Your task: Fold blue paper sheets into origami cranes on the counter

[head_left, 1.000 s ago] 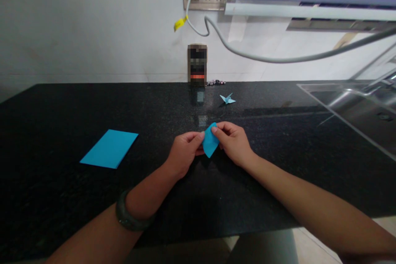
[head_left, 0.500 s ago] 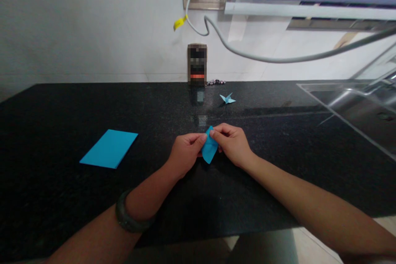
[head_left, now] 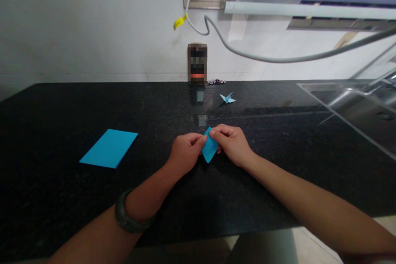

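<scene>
Paper (head_left: 210, 150) like this should feel light and soft, easy to crease or tear, so we would pinch it gently at its edges. Our left hand (head_left: 185, 153) is closed on its left edge, our right hand (head_left: 232, 144) gripping its upper right edge. We see it between both hands, at the middle of the desk (head_left: 216, 202); whether it touches down, we cannot tell. It looks bright blue and folded, kite-shaped, with a point at the bottom.
</scene>
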`<action>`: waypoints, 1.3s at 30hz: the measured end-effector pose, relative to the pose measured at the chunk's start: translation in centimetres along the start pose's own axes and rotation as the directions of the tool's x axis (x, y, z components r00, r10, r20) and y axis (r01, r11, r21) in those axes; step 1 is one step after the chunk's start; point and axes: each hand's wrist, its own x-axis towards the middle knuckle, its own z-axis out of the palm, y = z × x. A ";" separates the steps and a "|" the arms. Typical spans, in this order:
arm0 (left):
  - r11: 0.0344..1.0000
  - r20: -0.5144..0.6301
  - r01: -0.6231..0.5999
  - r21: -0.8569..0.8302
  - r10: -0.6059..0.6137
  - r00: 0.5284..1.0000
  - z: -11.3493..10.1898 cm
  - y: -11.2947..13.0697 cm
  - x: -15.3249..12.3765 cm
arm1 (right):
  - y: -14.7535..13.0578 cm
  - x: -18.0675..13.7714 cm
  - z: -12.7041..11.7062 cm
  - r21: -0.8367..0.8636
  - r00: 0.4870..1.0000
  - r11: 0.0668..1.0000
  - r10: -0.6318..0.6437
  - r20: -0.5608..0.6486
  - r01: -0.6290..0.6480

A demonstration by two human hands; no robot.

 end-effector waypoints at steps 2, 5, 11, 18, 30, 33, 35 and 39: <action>1.000 -0.001 0.005 -0.001 -0.005 1.000 0.0 0.1 -0.1 | 0.0 0.0 0.0 0.000 1.000 1.000 0.006 0.005 -0.006; 1.000 -0.011 -0.003 0.030 0.003 1.000 0.1 0.2 -0.1 | 0.2 0.1 -0.1 -0.006 1.000 1.000 0.018 0.012 -0.018; 0.992 0.008 -0.057 0.112 0.056 0.998 0.0 0.4 -0.3 | 0.2 0.1 -0.1 -0.040 0.999 0.998 0.038 0.000 -0.038; 0.993 0.011 -0.070 0.099 0.070 0.998 0.0 0.3 -0.2 | 0.0 0.1 -0.1 -0.031 0.999 0.998 0.053 0.011 -0.053; 0.997 0.047 -0.019 0.072 0.015 0.999 0.0 0.3 0.0 | 0.1 0.4 -0.3 -0.009 0.992 0.997 0.079 0.100 -0.078; 0.985 0.099 0.107 -0.133 -0.094 0.991 0.2 0.2 0.1 | 0.0 0.5 -0.3 0.034 0.997 0.998 0.046 0.063 -0.048; 0.933 0.124 0.213 -0.291 -0.184 0.975 0.1 0.1 0.3 | 0.1 0.6 -0.4 0.046 0.999 0.998 0.029 0.015 -0.030; 0.879 0.032 0.247 -0.408 -0.257 0.966 -0.2 -0.2 0.8 | 0.4 0.7 -0.9 -0.129 1.000 0.992 -0.001 0.010 0.003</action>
